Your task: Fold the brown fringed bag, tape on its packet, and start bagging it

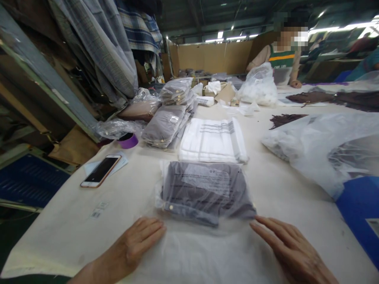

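Observation:
A folded dark grey garment [201, 189] lies inside a clear plastic bag with printed lines, flat on the table in front of me. The loose, unfilled part of the plastic bag [207, 252] spreads toward me. My left hand [142, 240] rests at this loose part's left side, fingers flat and close together, gripping nothing. On the other side, my right hand [290, 244] is open with fingers stretched out, the tips at the bag's lower right corner. Just beyond the bag sits a stack of folded white striped cloth [211, 138].
Bagged grey garments [166, 122] are piled at the back left, near a purple tape roll [128, 141]. A phone [101, 170] lies at left. Large plastic bags [308, 146] and a blue box [359, 213] occupy the right. Across the table stands a person [281, 59].

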### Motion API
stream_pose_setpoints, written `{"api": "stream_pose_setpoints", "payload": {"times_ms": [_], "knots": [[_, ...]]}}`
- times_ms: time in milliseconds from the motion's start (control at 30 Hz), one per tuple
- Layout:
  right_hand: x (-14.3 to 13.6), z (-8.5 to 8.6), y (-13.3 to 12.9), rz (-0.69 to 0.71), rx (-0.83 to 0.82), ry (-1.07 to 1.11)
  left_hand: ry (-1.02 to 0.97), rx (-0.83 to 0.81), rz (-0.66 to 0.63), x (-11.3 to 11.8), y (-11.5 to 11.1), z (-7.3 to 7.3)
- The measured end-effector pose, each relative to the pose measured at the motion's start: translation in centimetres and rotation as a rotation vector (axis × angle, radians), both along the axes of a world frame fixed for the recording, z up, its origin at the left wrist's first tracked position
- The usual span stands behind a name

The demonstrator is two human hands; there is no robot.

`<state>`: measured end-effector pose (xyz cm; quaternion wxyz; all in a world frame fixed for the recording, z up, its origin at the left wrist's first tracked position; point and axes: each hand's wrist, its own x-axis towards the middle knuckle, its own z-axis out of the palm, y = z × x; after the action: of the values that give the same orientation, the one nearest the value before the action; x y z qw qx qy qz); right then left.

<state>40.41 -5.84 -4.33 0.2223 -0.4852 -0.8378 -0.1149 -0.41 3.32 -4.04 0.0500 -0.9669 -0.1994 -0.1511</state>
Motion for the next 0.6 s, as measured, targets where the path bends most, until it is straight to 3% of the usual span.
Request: {"api": "stream_pose_setpoints", "payload": {"times_ms": [100, 167, 233, 333, 400, 467, 533, 600], "knots": [[3.2, 0.6, -0.1, 0.081, -0.036, -0.144, 0.101, -0.017, 0.019, -3.5, 0.8, 0.7], [3.8, 0.8, 0.1, 0.149, -0.062, -0.220, 0.165, -0.018, 0.041, -4.5, 1.2, 1.3], [3.7, 0.9, 0.3, 0.189, -0.080, -0.274, 0.191, -0.020, 0.047, -4.3, 1.6, 1.8], [3.1, 0.9, 0.9, 0.233, -0.098, -0.295, 0.235, -0.002, -0.053, -3.3, 2.4, 2.2], [2.6, 0.8, 1.3, 0.301, -0.135, -0.282, 0.242, -0.007, -0.123, -3.0, 3.0, 1.9], [2.0, 0.7, 1.5, 0.359, -0.235, -0.170, 0.155, -0.123, -0.114, -3.0, 3.3, 1.4], [1.5, 0.7, 1.4, 0.325, -0.398, 0.107, -0.012, -0.393, 0.068, -3.1, 3.2, 0.8], [0.9, 0.9, 0.9, 0.176, -0.565, 0.443, -0.171, -0.703, 0.398, -2.9, 2.6, 0.5]]}}
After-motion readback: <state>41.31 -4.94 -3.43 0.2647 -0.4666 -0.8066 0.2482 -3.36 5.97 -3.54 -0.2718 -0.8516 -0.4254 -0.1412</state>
